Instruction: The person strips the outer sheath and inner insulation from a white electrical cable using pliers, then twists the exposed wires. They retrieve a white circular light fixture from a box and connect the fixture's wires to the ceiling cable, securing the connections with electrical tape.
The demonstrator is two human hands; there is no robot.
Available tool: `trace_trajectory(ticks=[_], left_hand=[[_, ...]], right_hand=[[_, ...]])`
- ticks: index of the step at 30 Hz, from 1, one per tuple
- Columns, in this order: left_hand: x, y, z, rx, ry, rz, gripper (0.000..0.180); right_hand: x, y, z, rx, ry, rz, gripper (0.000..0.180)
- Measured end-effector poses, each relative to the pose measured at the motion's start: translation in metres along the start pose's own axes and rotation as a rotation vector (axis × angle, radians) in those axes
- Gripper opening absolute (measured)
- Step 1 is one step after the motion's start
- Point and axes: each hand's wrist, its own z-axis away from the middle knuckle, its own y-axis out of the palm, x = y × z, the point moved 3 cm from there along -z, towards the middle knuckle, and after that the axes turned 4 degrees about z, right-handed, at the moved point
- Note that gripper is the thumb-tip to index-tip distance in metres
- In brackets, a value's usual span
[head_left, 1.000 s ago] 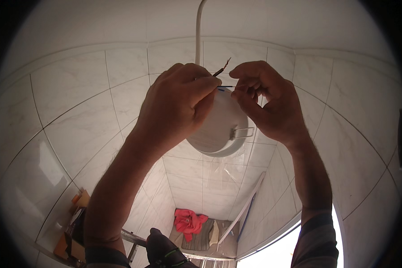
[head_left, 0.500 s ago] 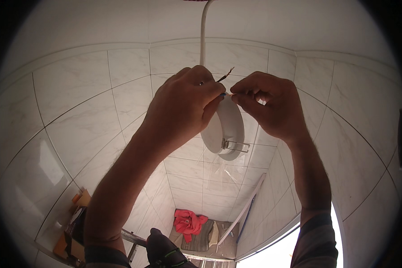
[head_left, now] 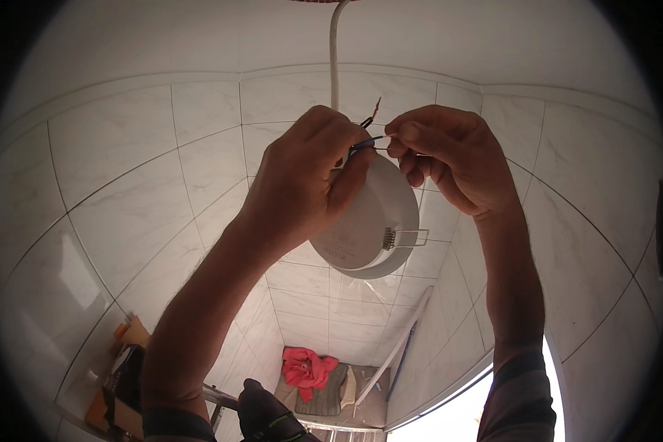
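1. Both arms are raised overhead toward the white ceiling point(head_left: 199, 37). The left hand point(head_left: 302, 184) is closed around the rim of a round white recessed ceiling lamp with a metal spring clip point(head_left: 372, 228), which hangs just below both hands and tilts down to the right.
2. The right hand point(head_left: 449, 158) pinches the thin blue and white lamp wires point(head_left: 368, 144) between thumb and fingertips. The wires run nearly level from one hand to the other.
3. The white cable hanging from the ceiling point(head_left: 335, 51) drops straight down and ends just above the left thumb, its bare brown strands point(head_left: 372, 114) poking up between the hands. The left hand is nearer to them.
4. Compared with a second ago, the lamp has turned more edge-on and its clip has swung lower, while the hands have closed in nearer each other.
5. Far below lie a red cloth point(head_left: 306, 365) and some tools; marbled white wall tiles point(head_left: 125, 206) surround it all.
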Motion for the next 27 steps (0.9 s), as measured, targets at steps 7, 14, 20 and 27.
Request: trace_trajectory(ticks=[7,14,20,27], left_hand=[[-0.003,-0.003,0.0,-0.062,0.028,0.019,0.011],[-0.007,-0.004,-0.006,-0.081,0.082,0.031,0.023],[-0.002,-0.003,-0.003,-0.062,0.066,-0.026,0.022],[-0.005,0.001,-0.006,-0.138,0.018,-0.026,0.016]], right_hand=[[-0.002,0.006,0.006,-0.14,-0.13,0.375,0.014],[-0.005,0.009,0.011,-0.144,-0.187,0.414,0.012],[-0.007,0.012,0.013,-0.171,-0.19,0.418,0.012],[-0.014,0.024,0.02,-0.326,-0.268,0.568,0.009]])
